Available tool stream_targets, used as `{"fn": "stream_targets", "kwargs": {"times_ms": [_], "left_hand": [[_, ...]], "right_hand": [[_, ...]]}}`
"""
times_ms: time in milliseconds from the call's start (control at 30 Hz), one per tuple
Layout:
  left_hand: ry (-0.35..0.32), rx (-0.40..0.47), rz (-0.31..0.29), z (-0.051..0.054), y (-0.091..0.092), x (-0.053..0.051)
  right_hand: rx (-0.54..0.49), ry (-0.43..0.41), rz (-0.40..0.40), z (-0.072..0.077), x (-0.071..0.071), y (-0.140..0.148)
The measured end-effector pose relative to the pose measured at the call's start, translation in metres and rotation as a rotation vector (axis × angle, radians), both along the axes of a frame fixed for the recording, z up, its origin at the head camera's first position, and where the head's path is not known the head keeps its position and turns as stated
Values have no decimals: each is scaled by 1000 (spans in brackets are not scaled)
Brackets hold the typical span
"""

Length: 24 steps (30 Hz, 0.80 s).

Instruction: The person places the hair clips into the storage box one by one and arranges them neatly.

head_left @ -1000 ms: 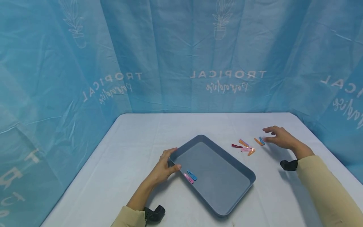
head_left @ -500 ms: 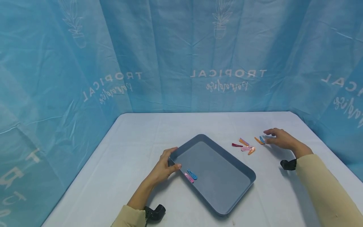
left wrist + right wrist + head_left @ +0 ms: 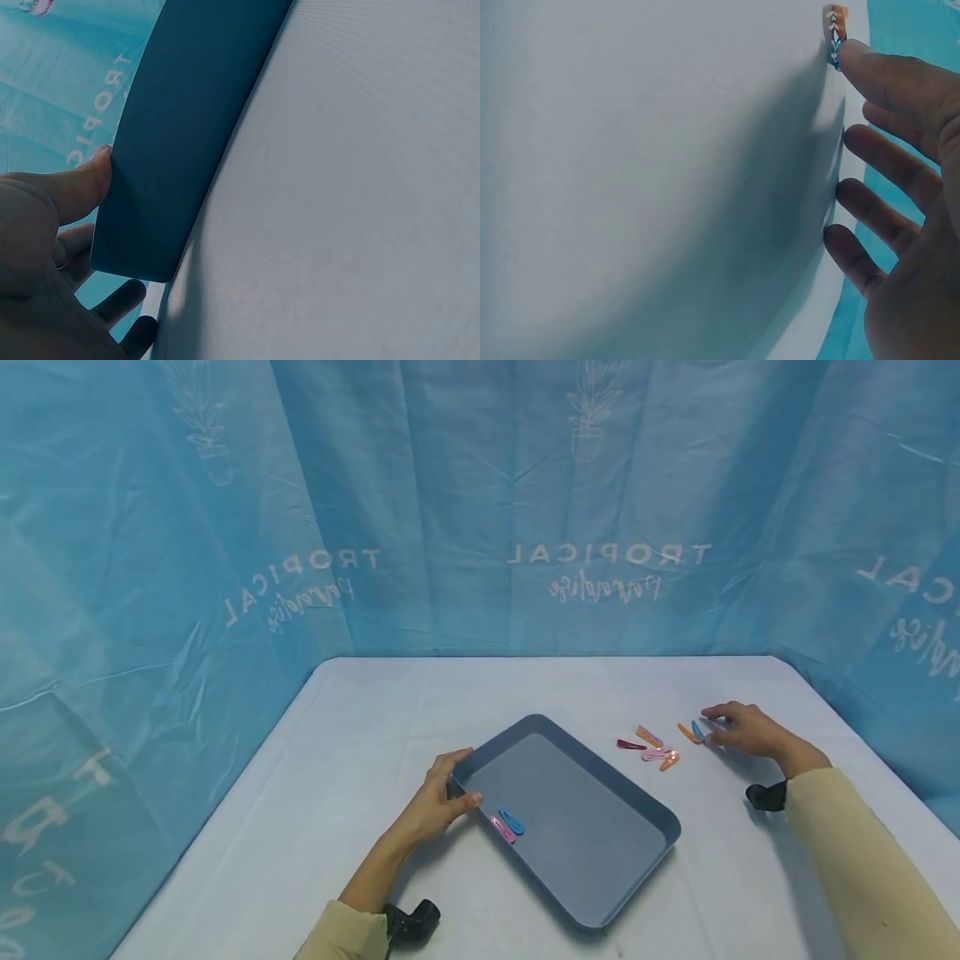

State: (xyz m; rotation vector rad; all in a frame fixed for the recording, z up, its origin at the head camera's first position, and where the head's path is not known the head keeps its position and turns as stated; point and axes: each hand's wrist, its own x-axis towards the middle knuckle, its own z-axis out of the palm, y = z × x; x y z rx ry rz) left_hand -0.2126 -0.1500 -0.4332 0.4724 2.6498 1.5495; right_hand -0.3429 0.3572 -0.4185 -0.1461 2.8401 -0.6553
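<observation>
My left hand (image 3: pixel 429 803) grips the left corner of a grey-blue tray (image 3: pixel 585 827), thumb over the rim and fingers outside; the left wrist view shows the thumb (image 3: pixel 94 176) against the tray wall (image 3: pixel 180 142). Inside the tray, a blue snap hair clip (image 3: pixel 511 821) and a pink one (image 3: pixel 502 829) lie by the near-left wall. At the right, my right hand (image 3: pixel 750 731) has its thumb at a blue hair clip (image 3: pixel 697 729) on the table, its other fingers spread. An orange clip (image 3: pixel 688 732) lies against that blue one.
Between tray and right hand lie several more hair clips: a dark red one (image 3: pixel 631 744), an orange one (image 3: pixel 648 737), pink ones (image 3: pixel 657 754) and another orange one (image 3: pixel 670 762). The white table (image 3: pixel 375 718) meets blue printed curtains (image 3: pixel 450 527) behind and at the sides.
My right hand has lowered slightly, its thumb staying at the blue clip. The left hand, the tray and the clips inside it keep their places, apart from a slight camera shift.
</observation>
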Motion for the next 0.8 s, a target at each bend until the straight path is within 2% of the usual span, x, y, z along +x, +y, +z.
{"fn": "stream_targets", "kwargs": {"times_ms": [300,533,800], "left_hand": [[-2,7,-1,0,1,0],[-12,6,-1,-1,1,-1],[-15,13,-4,0,0,-1]], "right_hand": [[26,23,-16,-8,-4,1],[16,15,-35,-8,-2,-1],[25,51,-44,-10,-2,-3]]}}
